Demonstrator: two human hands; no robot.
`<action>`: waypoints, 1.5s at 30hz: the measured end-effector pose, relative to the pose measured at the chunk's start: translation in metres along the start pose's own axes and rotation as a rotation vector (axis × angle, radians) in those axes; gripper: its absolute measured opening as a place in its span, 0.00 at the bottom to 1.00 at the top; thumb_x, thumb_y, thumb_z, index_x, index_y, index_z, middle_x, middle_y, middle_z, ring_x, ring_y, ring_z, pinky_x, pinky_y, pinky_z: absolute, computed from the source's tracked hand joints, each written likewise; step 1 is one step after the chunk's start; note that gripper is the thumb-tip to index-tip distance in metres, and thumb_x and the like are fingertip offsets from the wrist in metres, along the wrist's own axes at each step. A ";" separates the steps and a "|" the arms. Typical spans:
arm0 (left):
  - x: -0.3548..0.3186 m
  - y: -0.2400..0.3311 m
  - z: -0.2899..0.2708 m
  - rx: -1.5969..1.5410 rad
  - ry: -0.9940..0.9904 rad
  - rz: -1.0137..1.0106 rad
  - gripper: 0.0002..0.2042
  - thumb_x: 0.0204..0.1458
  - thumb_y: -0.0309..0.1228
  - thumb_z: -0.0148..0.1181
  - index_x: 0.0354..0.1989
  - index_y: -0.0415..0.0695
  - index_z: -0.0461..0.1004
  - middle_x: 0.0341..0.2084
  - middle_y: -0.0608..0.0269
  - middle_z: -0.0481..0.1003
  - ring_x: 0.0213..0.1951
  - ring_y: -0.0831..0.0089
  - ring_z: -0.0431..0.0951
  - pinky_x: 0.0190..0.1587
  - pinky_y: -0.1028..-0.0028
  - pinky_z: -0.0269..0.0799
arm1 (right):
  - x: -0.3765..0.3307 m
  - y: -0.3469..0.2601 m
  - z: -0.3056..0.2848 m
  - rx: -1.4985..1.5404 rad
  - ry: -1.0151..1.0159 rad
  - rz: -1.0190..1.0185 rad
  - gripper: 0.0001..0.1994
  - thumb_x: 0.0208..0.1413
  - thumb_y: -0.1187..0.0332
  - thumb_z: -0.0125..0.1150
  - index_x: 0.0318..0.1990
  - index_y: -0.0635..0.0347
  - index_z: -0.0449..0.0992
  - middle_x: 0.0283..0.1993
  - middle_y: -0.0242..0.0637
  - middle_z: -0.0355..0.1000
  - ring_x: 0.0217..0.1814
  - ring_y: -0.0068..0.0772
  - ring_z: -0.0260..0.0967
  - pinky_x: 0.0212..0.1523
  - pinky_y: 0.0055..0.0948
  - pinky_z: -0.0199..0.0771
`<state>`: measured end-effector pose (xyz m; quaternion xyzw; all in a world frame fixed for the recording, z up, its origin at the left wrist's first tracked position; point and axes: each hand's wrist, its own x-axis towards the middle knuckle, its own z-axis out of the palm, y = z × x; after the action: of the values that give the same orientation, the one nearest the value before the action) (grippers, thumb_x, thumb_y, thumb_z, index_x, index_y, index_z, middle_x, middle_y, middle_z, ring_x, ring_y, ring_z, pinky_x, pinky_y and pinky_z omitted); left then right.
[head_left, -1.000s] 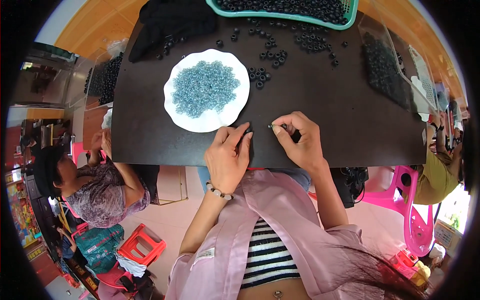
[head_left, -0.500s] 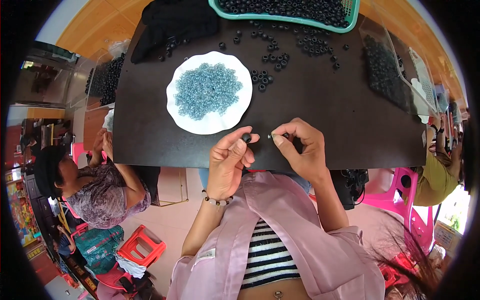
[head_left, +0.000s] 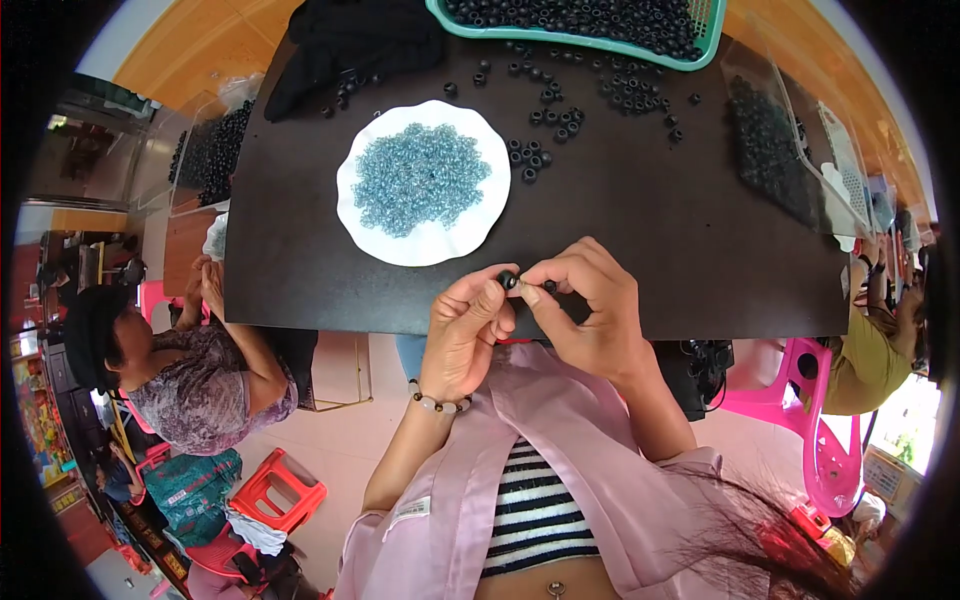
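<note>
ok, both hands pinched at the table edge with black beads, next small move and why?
Probably slide the black bead in the left hand toward the right hand, whose fingers pinch another bead; the two sit almost touching, apparently lined up.

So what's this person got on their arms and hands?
Both hands, the left hand and the right hand, are bare: no gloves, no rings that I can make out. A beaded bracelet with pale and dark beads circles the left wrist. A loose pink shirt hangs open, forearms uncovered.
</note>
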<state>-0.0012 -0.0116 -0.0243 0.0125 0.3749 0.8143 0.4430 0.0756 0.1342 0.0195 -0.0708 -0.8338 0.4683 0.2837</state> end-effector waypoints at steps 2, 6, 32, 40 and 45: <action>-0.001 0.000 0.001 0.012 0.001 0.003 0.14 0.55 0.32 0.59 0.47 0.39 0.75 0.29 0.67 0.78 0.23 0.85 0.72 0.25 0.85 0.67 | 0.000 0.001 0.000 -0.027 -0.019 0.000 0.06 0.43 0.79 0.64 0.29 0.59 0.76 0.24 0.31 0.69 0.25 0.26 0.61 0.26 0.23 0.62; -0.003 0.001 0.005 0.057 0.018 0.013 0.13 0.54 0.30 0.60 0.46 0.40 0.76 0.28 0.67 0.78 0.23 0.85 0.72 0.25 0.85 0.68 | 0.001 -0.002 -0.004 -0.023 -0.045 0.017 0.06 0.43 0.79 0.64 0.29 0.60 0.75 0.24 0.31 0.69 0.26 0.26 0.61 0.26 0.23 0.62; 0.009 0.008 0.007 -0.271 -0.058 -0.194 0.14 0.57 0.28 0.55 0.50 0.37 0.69 0.38 0.58 0.78 0.30 0.79 0.76 0.34 0.81 0.73 | 0.010 0.014 -0.022 0.318 -0.057 0.433 0.09 0.57 0.72 0.55 0.42 0.64 0.78 0.29 0.32 0.73 0.27 0.14 0.64 0.29 0.18 0.67; 0.007 0.015 0.009 -0.338 -0.085 -0.217 0.13 0.57 0.26 0.53 0.49 0.35 0.69 0.35 0.58 0.76 0.30 0.78 0.71 0.34 0.80 0.68 | 0.008 0.021 -0.041 0.431 0.019 0.506 0.11 0.58 0.72 0.53 0.46 0.64 0.77 0.33 0.35 0.75 0.31 0.17 0.69 0.31 0.18 0.71; 0.006 0.014 0.002 -0.360 -0.082 -0.206 0.15 0.55 0.25 0.56 0.51 0.35 0.69 0.37 0.59 0.77 0.29 0.80 0.70 0.34 0.81 0.67 | 0.009 0.027 -0.043 0.456 0.033 0.527 0.11 0.59 0.71 0.53 0.45 0.67 0.76 0.34 0.37 0.76 0.34 0.18 0.71 0.33 0.19 0.72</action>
<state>-0.0136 -0.0106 -0.0159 -0.0721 0.2044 0.8174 0.5338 0.0872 0.1842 0.0181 -0.2258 -0.6562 0.6985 0.1749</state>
